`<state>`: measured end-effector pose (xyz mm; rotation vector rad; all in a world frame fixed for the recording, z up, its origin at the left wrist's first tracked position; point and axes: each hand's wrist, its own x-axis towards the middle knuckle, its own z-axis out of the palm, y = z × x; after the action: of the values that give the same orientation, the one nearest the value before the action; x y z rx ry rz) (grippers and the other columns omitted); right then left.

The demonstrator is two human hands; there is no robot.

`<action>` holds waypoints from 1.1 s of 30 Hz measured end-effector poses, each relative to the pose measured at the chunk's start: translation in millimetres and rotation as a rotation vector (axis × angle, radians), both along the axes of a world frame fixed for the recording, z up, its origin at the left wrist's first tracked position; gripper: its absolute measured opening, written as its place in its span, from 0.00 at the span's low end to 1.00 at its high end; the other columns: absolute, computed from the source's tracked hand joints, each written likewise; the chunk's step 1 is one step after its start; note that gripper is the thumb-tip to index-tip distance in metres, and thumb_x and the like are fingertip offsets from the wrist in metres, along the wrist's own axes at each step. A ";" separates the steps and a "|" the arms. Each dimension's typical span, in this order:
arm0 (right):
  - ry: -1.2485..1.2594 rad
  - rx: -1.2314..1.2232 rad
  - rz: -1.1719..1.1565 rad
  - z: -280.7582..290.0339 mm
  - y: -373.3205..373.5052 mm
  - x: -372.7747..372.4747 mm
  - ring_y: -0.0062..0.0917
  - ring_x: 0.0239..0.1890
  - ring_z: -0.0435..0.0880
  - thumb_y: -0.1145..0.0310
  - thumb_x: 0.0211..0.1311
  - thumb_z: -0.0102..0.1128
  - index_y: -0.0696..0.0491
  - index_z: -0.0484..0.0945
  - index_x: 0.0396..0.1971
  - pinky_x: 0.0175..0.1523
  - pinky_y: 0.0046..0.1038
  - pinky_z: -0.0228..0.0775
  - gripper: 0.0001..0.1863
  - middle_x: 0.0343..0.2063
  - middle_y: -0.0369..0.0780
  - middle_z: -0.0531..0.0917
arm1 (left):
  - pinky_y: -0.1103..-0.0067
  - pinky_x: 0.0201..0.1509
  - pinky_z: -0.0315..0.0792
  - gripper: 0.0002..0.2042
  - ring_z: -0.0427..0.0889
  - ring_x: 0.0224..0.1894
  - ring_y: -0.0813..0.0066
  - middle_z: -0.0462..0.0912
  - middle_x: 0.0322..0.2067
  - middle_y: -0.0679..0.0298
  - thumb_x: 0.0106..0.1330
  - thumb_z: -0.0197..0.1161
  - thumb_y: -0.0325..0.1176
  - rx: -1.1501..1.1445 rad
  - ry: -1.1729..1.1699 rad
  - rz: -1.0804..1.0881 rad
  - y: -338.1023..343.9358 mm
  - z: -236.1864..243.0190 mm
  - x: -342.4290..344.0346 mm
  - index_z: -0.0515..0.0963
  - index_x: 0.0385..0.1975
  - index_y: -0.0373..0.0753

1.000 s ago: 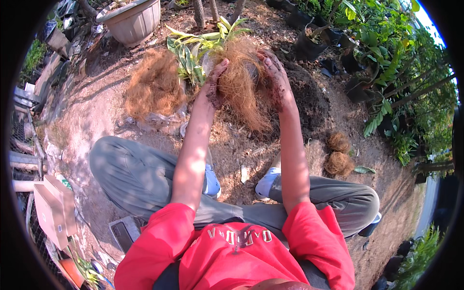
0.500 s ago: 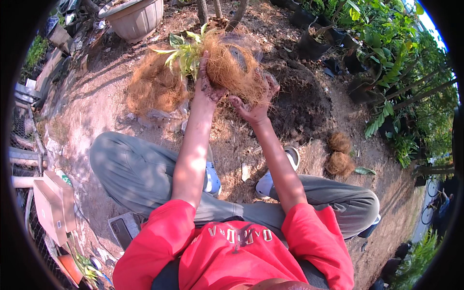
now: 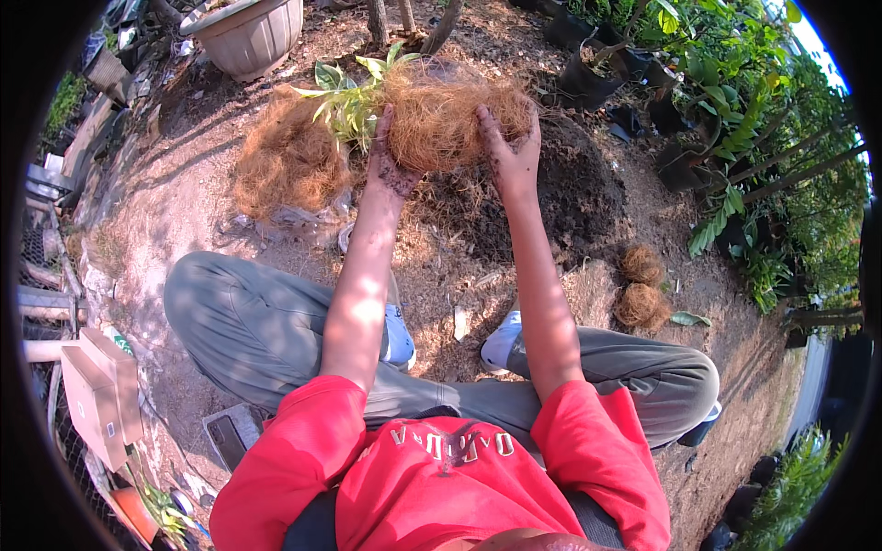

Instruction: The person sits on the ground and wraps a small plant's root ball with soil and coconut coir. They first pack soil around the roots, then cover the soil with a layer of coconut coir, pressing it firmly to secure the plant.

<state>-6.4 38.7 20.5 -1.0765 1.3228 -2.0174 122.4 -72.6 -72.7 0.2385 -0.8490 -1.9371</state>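
A brown, shaggy bundle of coconut fibre (image 3: 439, 124) is held up between my two hands, above the ground. My left hand (image 3: 392, 163), smeared with dark soil, grips its near left side. At the right end my right hand (image 3: 511, 151) clasps it, thumb and fingers spread around the fibre. A leafy plant (image 3: 354, 103) with pale green and yellow leaves sticks out at the bundle's left; its roots are hidden. Left of my left hand lies a loose heap of coconut fibre (image 3: 292, 161). Dark soil (image 3: 574, 188) is piled beyond my right wrist.
Two small fibre balls (image 3: 642, 307) rest on the ground at the right. A large ribbed pot (image 3: 250, 37) stands far left, near thin trunks (image 3: 377, 23). Potted plants in black bags (image 3: 588, 81) line the right. Cardboard boxes (image 3: 96, 404) and a phone (image 3: 226, 439) are at the left.
My right hand has moved up and right, from below the bundle to its right end. The fibre now spreads wider to the right and covers the dark patch seen before.
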 end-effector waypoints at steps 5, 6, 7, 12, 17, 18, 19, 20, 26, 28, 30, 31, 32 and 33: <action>-0.277 0.136 0.103 13.4 7.1 -2.1 0.23 0.47 0.79 0.65 0.61 0.66 0.60 0.71 0.53 0.50 0.28 0.73 0.24 0.46 0.42 0.80 | 0.58 0.62 0.69 0.27 0.74 0.57 0.58 0.73 0.57 0.56 0.69 0.52 0.52 -0.129 -0.092 0.123 10.3 13.5 -8.6 0.67 0.61 0.42; -0.214 0.139 0.148 17.2 10.7 -3.4 0.23 0.47 0.79 0.65 0.60 0.67 0.60 0.72 0.52 0.50 0.28 0.74 0.23 0.45 0.42 0.80 | 0.58 0.62 0.69 0.27 0.74 0.57 0.58 0.73 0.57 0.56 0.69 0.52 0.52 0.023 0.010 0.068 10.7 17.6 -9.1 0.66 0.61 0.41; -0.150 0.142 0.192 21.2 15.3 -5.9 0.24 0.47 0.79 0.65 0.60 0.67 0.59 0.73 0.51 0.50 0.28 0.74 0.23 0.45 0.42 0.80 | 0.59 0.62 0.69 0.27 0.74 0.58 0.58 0.73 0.57 0.55 0.69 0.53 0.52 0.174 0.114 0.012 11.2 21.5 -9.4 0.66 0.61 0.41; 0.042 0.338 0.090 23.7 32.2 8.1 0.21 0.46 0.80 0.65 0.57 0.70 0.60 0.76 0.48 0.48 0.26 0.75 0.23 0.42 0.40 0.81 | 0.61 0.61 0.70 0.29 0.73 0.58 0.59 0.72 0.57 0.55 0.69 0.50 0.54 0.346 0.179 0.042 18.7 34.6 -13.7 0.64 0.63 0.40; 0.220 0.204 0.156 2.8 5.0 -10.2 0.26 0.48 0.78 0.62 0.57 0.69 0.62 0.73 0.51 0.52 0.27 0.70 0.26 0.45 0.44 0.79 | 0.64 0.60 0.71 0.31 0.73 0.58 0.61 0.72 0.57 0.56 0.69 0.49 0.57 0.127 0.068 0.058 29.9 38.2 -13.7 0.62 0.64 0.40; 0.300 0.181 -0.015 2.5 -1.0 -5.1 0.32 0.49 0.77 0.60 0.56 0.70 0.62 0.73 0.50 0.55 0.30 0.68 0.27 0.47 0.46 0.78 | 0.64 0.61 0.71 0.32 0.73 0.59 0.62 0.72 0.57 0.56 0.69 0.49 0.57 -0.021 -0.040 0.115 32.8 38.4 -11.4 0.62 0.64 0.40; 0.378 0.157 -0.186 2.3 -4.3 -1.0 0.37 0.51 0.75 0.59 0.54 0.71 0.63 0.74 0.49 0.58 0.34 0.65 0.29 0.48 0.49 0.77 | 0.64 0.61 0.71 0.32 0.73 0.59 0.62 0.72 0.58 0.56 0.69 0.50 0.57 -0.101 -0.096 0.152 32.9 36.8 -11.7 0.62 0.64 0.40; 0.552 0.157 -0.325 1.0 2.0 1.2 0.43 0.52 0.71 0.60 0.54 0.70 0.65 0.71 0.47 0.60 0.38 0.59 0.28 0.46 0.52 0.75 | 0.64 0.61 0.71 0.32 0.73 0.59 0.62 0.71 0.58 0.56 0.68 0.50 0.57 -0.180 -0.152 0.192 33.2 35.9 -11.5 0.62 0.64 0.40; 0.520 0.171 -0.393 10.8 7.8 8.8 0.44 0.51 0.73 0.68 0.56 0.66 0.58 0.75 0.44 0.58 0.42 0.62 0.17 0.43 0.50 0.77 | 0.66 0.62 0.71 0.29 0.74 0.58 0.63 0.71 0.58 0.56 0.69 0.50 0.54 0.135 0.072 0.080 41.2 39.6 -21.2 0.62 0.63 0.40; 0.491 0.208 -0.268 20.5 11.5 12.3 0.45 0.49 0.76 0.70 0.61 0.61 0.56 0.79 0.45 0.55 0.40 0.66 0.13 0.43 0.50 0.80 | 0.66 0.62 0.70 0.27 0.75 0.57 0.63 0.73 0.56 0.56 0.72 0.44 0.53 0.146 0.056 0.103 40.7 44.3 -23.3 0.64 0.62 0.39; 0.547 0.112 -0.205 17.4 10.9 6.4 0.45 0.49 0.76 0.69 0.63 0.60 0.58 0.78 0.48 0.55 0.38 0.67 0.15 0.46 0.51 0.79 | 0.67 0.61 0.71 0.27 0.76 0.56 0.64 0.74 0.55 0.56 0.71 0.45 0.53 0.148 0.074 0.116 41.9 51.5 -27.2 0.65 0.61 0.39; 0.574 0.066 -0.174 16.3 10.3 3.5 0.45 0.50 0.76 0.68 0.64 0.59 0.58 0.77 0.49 0.55 0.38 0.68 0.16 0.47 0.51 0.79 | 0.68 0.61 0.72 0.27 0.76 0.55 0.64 0.75 0.54 0.56 0.71 0.45 0.53 0.150 0.084 0.121 43.2 55.8 -28.5 0.66 0.60 0.39; 0.511 0.095 -0.124 14.8 8.1 3.0 0.41 0.52 0.76 0.61 0.62 0.62 0.60 0.74 0.53 0.57 0.35 0.67 0.23 0.49 0.51 0.78 | 0.68 0.60 0.72 0.26 0.77 0.54 0.65 0.76 0.53 0.57 0.71 0.45 0.53 0.154 0.054 0.139 44.3 58.7 -28.8 0.66 0.59 0.39; 0.414 0.104 -0.072 18.8 7.4 10.1 0.40 0.53 0.75 0.60 0.61 0.63 0.60 0.73 0.53 0.59 0.35 0.66 0.25 0.49 0.51 0.77 | 0.68 0.59 0.73 0.26 0.78 0.53 0.66 0.77 0.52 0.57 0.71 0.45 0.53 0.158 0.022 0.167 45.0 60.4 -25.9 0.67 0.58 0.39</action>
<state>3.8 46.1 39.3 -1.4699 1.6709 -1.8109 96.5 -27.6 -12.4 0.3699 -0.6417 -1.8477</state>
